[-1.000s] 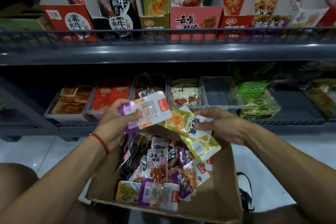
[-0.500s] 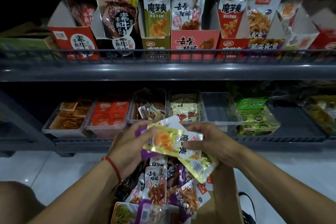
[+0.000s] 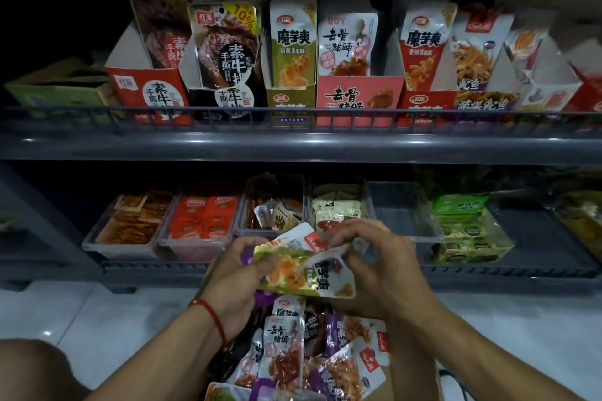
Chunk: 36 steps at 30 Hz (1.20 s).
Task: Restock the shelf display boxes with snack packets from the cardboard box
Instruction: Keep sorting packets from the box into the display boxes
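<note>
Packets (image 3: 303,273), apart in separate hands a second ago, now stacked into one bundle gripped by left hand (image 3: 239,273) and right hand (image 3: 374,265) together above the box (image 3: 379,384), view tilted up toward shelf boxes (image 3: 358,96): sorting likely done, placing next.

Display boxes (image 3: 358,98) on upper shelf (image 3: 293,146); trays (image 3: 202,225) below (cardboard box (image 3: 384,381) nearest, under both hands).

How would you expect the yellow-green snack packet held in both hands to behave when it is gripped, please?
The yellow-green packet is probably floppy: it bends between the left hand and right hand. Its glossy film looks slippery. Likely light, being thin and flat.
</note>
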{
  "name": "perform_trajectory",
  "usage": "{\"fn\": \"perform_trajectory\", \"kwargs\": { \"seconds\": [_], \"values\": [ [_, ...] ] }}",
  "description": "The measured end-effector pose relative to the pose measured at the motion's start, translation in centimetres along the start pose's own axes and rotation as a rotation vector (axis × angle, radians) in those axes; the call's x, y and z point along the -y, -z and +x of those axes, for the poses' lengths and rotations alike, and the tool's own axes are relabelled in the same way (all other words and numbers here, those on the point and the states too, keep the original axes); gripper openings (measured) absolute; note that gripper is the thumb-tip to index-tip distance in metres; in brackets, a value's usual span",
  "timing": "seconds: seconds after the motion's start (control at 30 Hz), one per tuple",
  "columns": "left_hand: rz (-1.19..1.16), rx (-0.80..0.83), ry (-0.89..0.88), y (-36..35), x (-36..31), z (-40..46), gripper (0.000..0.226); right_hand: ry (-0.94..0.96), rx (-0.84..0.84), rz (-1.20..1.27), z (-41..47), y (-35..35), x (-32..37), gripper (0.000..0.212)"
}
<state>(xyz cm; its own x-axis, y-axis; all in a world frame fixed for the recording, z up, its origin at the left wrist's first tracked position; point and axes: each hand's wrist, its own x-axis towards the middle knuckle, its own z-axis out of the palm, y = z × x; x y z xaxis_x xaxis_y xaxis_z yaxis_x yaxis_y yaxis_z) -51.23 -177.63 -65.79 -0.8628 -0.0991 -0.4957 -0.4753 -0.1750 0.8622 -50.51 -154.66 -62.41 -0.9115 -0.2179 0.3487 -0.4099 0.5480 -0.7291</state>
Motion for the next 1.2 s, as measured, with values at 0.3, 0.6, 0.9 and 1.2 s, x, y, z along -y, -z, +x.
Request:
{"fn": "perform_trajectory", "kwargs": {
  "seconds": [0.3,0.6,0.9,1.2],
  "values": [
    [-0.194,0.127,0.141,0.1,-1.5,-0.7,0.031,-0.233,0.394,0.57,1.1,1.5,-1.2,0.011],
    [-0.116,0.271,0.113,0.2,-1.9,-1.4,0.046,-0.066,0.657,0.085,1.6,2.1,-1.3,0.037],
    [-0.106,0.136,-0.041,0.0,-2.3,-1.6,0.047,-0.449,0.463,0.24,0.5,2.2,0.1,0.068],
    [0.094,0.288,-0.145,0.3,-2.7,-2.0,0.065,-0.501,0.252,0.121,0.8,1.7,-1.2,0.03]
  ]
}}
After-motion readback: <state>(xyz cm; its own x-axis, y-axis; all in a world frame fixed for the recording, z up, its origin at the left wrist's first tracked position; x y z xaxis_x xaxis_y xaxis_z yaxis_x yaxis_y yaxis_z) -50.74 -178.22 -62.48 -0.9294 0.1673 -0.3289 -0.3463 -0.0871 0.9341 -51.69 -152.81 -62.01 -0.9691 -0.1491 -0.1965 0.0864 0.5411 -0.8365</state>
